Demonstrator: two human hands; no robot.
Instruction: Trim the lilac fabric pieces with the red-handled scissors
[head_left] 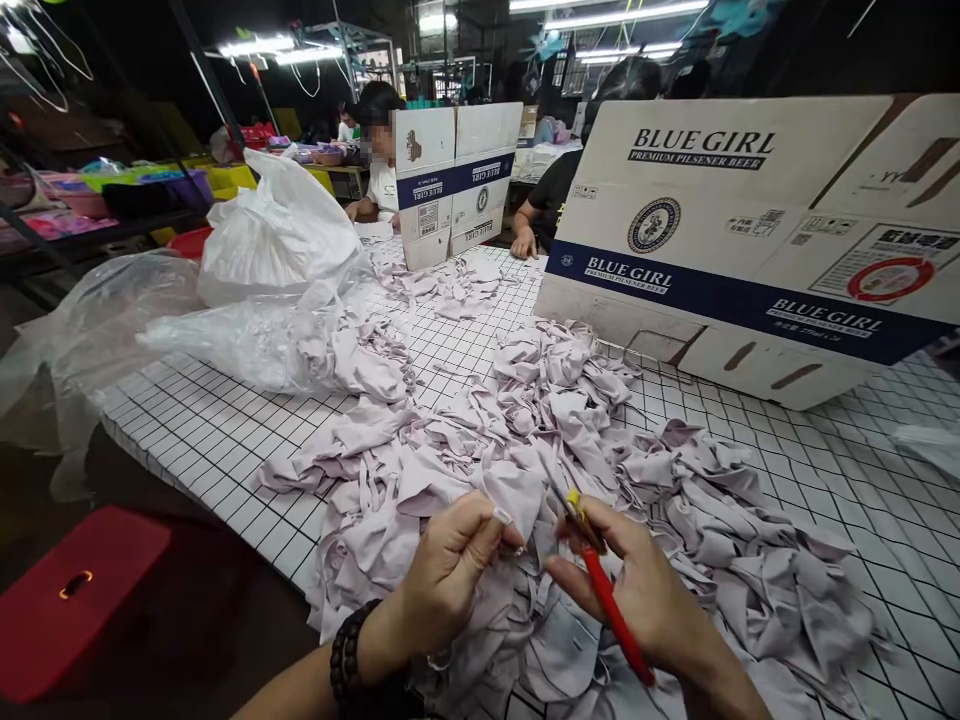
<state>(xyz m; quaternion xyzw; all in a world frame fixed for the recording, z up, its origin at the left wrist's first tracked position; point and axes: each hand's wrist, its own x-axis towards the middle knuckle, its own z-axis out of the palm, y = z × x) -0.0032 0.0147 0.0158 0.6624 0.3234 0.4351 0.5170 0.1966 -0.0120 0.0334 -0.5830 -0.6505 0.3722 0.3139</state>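
In the lower middle my left hand (450, 565) is closed in a pinch on a pale pinkish fabric piece (517, 485); a small white bit shows at the fingertips. A dark beaded bracelet is on that wrist. Just to its right my right hand (637, 575) grips scissors (616, 615) with a red handle and some yellow near the pivot, their blades pointing up and left. The blades are partly blurred, and I cannot tell whether they touch the fabric. Both hands are above a heap of the same fabric pieces (720, 530).
The table (225, 425) has a black-and-white grid cover. White plastic bags (277, 235) lie at the left. A big "Blue Girl" carton panel (712, 200) stands at right, a smaller carton panel (427, 220) behind. Two people sit across. A red stool (82, 590) stands lower left.
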